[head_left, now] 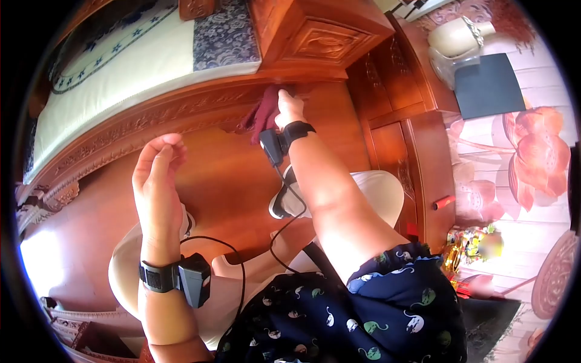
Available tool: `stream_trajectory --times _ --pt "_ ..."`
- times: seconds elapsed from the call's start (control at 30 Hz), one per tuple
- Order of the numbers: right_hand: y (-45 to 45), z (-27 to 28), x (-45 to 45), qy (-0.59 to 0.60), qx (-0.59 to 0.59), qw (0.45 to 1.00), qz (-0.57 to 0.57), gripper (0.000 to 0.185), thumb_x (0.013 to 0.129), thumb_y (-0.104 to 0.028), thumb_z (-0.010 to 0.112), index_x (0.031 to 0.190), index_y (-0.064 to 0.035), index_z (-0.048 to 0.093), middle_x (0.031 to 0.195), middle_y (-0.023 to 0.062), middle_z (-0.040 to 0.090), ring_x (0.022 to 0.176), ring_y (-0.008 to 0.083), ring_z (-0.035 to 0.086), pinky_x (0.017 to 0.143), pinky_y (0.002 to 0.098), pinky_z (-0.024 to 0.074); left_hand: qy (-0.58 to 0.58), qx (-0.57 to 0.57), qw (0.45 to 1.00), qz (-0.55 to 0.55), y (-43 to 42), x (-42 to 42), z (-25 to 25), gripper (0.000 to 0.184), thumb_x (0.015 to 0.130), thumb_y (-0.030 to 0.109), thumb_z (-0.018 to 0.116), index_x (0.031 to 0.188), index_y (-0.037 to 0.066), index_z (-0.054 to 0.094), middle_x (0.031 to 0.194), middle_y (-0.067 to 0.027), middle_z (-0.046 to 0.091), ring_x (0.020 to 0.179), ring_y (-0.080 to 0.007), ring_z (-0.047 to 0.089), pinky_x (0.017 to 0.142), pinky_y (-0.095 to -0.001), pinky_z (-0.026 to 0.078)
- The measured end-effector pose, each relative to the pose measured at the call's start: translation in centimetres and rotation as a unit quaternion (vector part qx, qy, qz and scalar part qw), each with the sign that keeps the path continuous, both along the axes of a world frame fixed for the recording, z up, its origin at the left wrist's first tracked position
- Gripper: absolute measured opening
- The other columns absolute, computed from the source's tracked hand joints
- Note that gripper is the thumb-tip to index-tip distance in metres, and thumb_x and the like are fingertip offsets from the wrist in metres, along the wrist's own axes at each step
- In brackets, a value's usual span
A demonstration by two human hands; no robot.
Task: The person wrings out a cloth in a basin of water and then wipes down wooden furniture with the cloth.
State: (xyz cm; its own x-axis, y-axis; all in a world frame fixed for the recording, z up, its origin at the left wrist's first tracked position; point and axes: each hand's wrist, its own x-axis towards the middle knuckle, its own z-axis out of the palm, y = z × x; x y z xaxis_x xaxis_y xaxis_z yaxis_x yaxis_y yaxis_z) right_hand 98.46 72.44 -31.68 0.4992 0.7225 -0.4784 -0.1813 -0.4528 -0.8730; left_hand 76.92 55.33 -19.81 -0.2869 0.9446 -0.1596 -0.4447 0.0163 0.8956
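Two bare hands work out from a dark patterned shirt (339, 320) at six o'clock, each wrist wearing a black strap and a small boxy device (195, 279). Nearer is the left hand (158, 181), at nine o'clock, with its fingers loosely curled, the thumb close to them and nothing visible in its grasp. Farther out, at twelve o'clock, the right hand (292, 112) appears closed on a maroon cloth (265, 116); the thumb shows, but most of the fingers are hidden. The cloth bunches at that hand and trails toward eleven o'clock, over the carved rail (181, 124) of a wooden seat; whether it presses on the wood cannot be told. It looks soft, light and limp, nothing fragile, so a gathered fold in the middle should give the surest hold, since a loose corner would probably flop. Beyond the rail, between ten and eleven o'clock, lies a pale cushion (139, 72) with blue patterning. Toward two o'clock stands a wooden cabinet (390, 142), with a white vase (451, 41) past it.
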Motion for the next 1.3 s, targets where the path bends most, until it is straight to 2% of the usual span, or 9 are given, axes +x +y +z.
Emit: stream_trajectory --times 0.13,0.3,0.4,0.5,0.67,0.9,0.97,1.1,1.3 --pt "-1.0 0.0 3.2 -0.022 0.200 0.974 -0.102 0.044 0.078 -0.012 0.049 0.117 0.0028 0.035 0.108 0.0155 0.050 0.095 0.0267 0.049 0.086 0.0361 0.0390 0.022 -0.012 0.999 -0.023 -0.1 0.8 0.0 0.014 0.085 0.008 0.046 0.091 0.002 0.057 0.088 -0.0032 0.056 0.083 -0.0118 0.051 0.079 -0.0255 0.040" --pt "2.0 -3.0 3.6 -0.017 0.113 0.989 -0.098 0.056 0.081 -0.015 0.046 0.127 0.0060 0.023 0.131 0.0207 0.032 0.116 0.0287 0.037 0.097 0.0344 0.0294 0.058 -0.051 0.997 -0.031 0.2 1.6 -0.2 0.016 0.086 0.009 0.045 0.089 0.001 0.058 0.084 -0.0025 0.056 0.081 -0.0105 0.051 0.078 -0.0249 0.040" --pt "0.7 -5.4 -2.8 0.031 0.127 0.990 -0.061 0.053 0.080 -0.015 0.046 0.123 0.0095 0.027 0.128 0.0236 0.036 0.115 0.0302 0.039 0.097 0.0338 0.0298 0.058 -0.058 0.996 -0.044 0.7 1.8 -0.8 0.013 0.086 0.009 0.046 0.092 0.002 0.056 0.089 -0.0036 0.056 0.084 -0.0129 0.052 0.078 -0.0258 0.041" --pt "-2.3 -6.4 -9.3 0.054 0.077 0.983 0.155 0.052 0.076 -0.016 0.051 0.118 0.0094 0.036 0.119 0.0268 0.044 0.111 0.0324 0.044 0.094 0.0341 0.0336 0.049 -0.072 0.996 -0.036 1.1 2.3 -1.6 0.014 0.086 0.008 0.046 0.093 0.001 0.056 0.089 -0.0042 0.056 0.084 -0.0135 0.053 0.078 -0.0265 0.041" --pt "-2.5 -5.0 -11.9 0.043 0.039 0.983 0.172 0.047 0.073 -0.016 0.052 0.112 0.0085 0.043 0.111 0.0282 0.049 0.107 0.0360 0.047 0.091 0.0362 0.0368 0.027 -0.068 0.997 -0.034 2.3 3.2 -1.2 0.013 0.086 0.008 0.047 0.090 0.000 0.056 0.087 -0.0053 0.057 0.083 -0.0130 0.053 0.077 -0.0251 0.041" --pt "0.3 -8.8 2.3 0.161 0.103 0.981 -0.029 0.022 0.072 -0.010 0.052 0.089 0.0045 0.053 0.086 0.0137 0.058 0.074 0.0226 0.055 0.069 0.0360 0.0456 0.010 -0.072 0.997 -0.040 1.4 3.3 -0.4 0.012 0.086 0.007 0.047 0.091 0.000 0.056 0.086 -0.0062 0.057 0.081 -0.0137 0.053 0.078 -0.0256 0.041" --pt "0.5 -9.8 3.3 -0.218 0.101 0.969 0.062 0.024 0.072 -0.014 0.054 0.086 0.0051 0.056 0.072 0.0188 0.058 0.073 0.0335 0.057 0.071 0.0364 0.0459 0.011 -0.062 0.998 -0.030 1.5 2.8 -0.1 0.012 0.086 0.007 0.048 0.090 0.000 0.056 0.085 -0.0061 0.057 0.081 -0.0137 0.053 0.079 -0.0257 0.041" --pt "-1.3 -10.0 2.7 -0.396 0.075 0.910 0.093 0.041 0.073 -0.017 0.055 0.106 0.0059 0.052 0.105 0.0232 0.052 0.097 0.0332 0.052 0.086 0.0367 0.0405 0.008 -0.062 0.998 -0.028 0.8 2.0 0.3 0.013 0.085 0.006 0.047 0.090 -0.001 0.057 0.086 -0.0063 0.056 0.081 -0.0137 0.053 0.079 -0.0259 0.041" --pt "-3.3 -8.6 -0.4 -0.567 0.134 0.799 0.146 0.019 0.074 -0.010 0.051 0.092 -0.0030 0.053 0.105 0.0121 0.047 0.093 0.0321 0.050 0.073 0.0396 0.0466 -0.005 -0.059 0.998 -0.011 -0.5 0.4 0.9 0.013 0.085 0.005 0.046 0.089 -0.001 0.057 0.085 -0.0062 0.057 0.080 -0.0135 0.053 0.079 -0.0258 0.041"
